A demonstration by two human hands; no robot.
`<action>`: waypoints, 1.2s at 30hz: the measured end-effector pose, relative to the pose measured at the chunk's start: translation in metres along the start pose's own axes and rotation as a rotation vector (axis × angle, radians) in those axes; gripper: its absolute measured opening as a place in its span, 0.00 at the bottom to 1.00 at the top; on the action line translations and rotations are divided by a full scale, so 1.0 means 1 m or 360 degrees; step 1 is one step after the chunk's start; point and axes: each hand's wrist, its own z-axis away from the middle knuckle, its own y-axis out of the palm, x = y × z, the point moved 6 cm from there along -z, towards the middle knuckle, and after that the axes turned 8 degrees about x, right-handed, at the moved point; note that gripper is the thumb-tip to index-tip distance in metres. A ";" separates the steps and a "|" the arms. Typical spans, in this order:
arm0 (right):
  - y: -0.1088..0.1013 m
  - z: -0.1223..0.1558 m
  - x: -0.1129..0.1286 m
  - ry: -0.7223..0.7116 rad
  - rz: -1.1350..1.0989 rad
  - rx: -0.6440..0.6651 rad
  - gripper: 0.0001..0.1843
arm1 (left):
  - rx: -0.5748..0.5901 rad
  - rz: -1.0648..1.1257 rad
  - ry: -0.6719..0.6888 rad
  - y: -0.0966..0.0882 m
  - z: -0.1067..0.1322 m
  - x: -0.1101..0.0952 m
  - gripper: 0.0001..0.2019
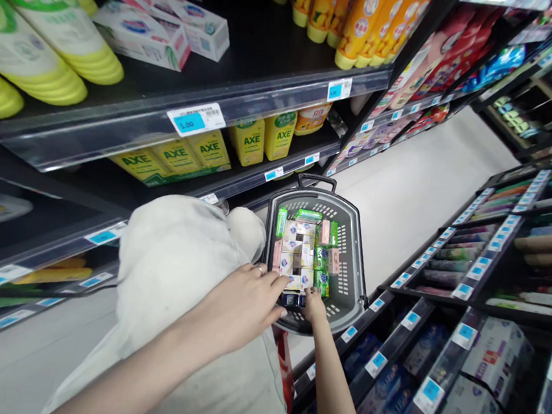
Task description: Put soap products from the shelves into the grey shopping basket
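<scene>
- Yellow AXE bottles [248, 140] are lining the shelf at eleven o'clock from the basket [351, 240].
- A pale cloth bundle [177, 269] is sitting at nine o'clock, crowding the left hand.
- Left hand [242, 304] is reaching palm down, fingers loosely spread onto the small boxes [301, 248] at the basket's six o'clock edge.
- Right hand [314, 305] is pinching a box there, just beside the left.

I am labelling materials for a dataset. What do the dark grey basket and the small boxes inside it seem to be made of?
The dark grey perforated shopping basket looks like moulded plastic with a matte finish: even rows of holes, rounded rim. The small white, pink and green boxes appear to be printed cardboard, judging by flat faces and sharp edges, possibly glossy. Both hands touch them.
</scene>
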 end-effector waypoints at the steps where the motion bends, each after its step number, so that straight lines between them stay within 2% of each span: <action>1: 0.003 -0.002 0.001 0.0020 0.0016 0.0038 0.34 | 0.0001 0.0002 -0.0003 0.000 0.000 0.000 0.17; 4: 0.009 -0.007 -0.002 0.0076 -0.0042 0.0095 0.32 | 0.0005 0.0010 -0.0004 0.000 0.001 0.000 0.18; 9: 0.012 -0.010 -0.013 0.0078 -0.0183 0.0020 0.27 | 0.0019 0.0004 0.0011 0.001 0.000 0.000 0.18; 13: 0.012 -0.008 -0.012 0.0014 -0.0155 0.0030 0.31 | 0.0039 0.0016 0.0007 0.001 0.001 0.000 0.17; 17: 0.008 -0.005 0.005 -0.0100 0.0096 -0.0023 0.36 | 0.0057 -0.0002 0.0001 0.001 0.000 0.000 0.17; 21: 0.010 -0.009 0.042 -0.0444 0.0444 -0.0011 0.21 | 0.0046 0.0011 -0.0029 0.001 0.000 0.000 0.17; 25: 0.016 -0.022 0.062 -0.0520 0.0550 0.0108 0.22 | 0.0055 0.0013 -0.0042 0.001 -0.001 0.000 0.16; 29: 0.019 -0.025 0.066 -0.0562 0.0536 0.0139 0.20 | 0.0065 0.0049 -0.0020 0.000 -0.003 -0.001 0.14; 36: 0.021 -0.023 0.060 -0.0601 0.0451 0.0108 0.20 | 0.0067 0.0025 -0.0015 -0.002 -0.002 -0.002 0.14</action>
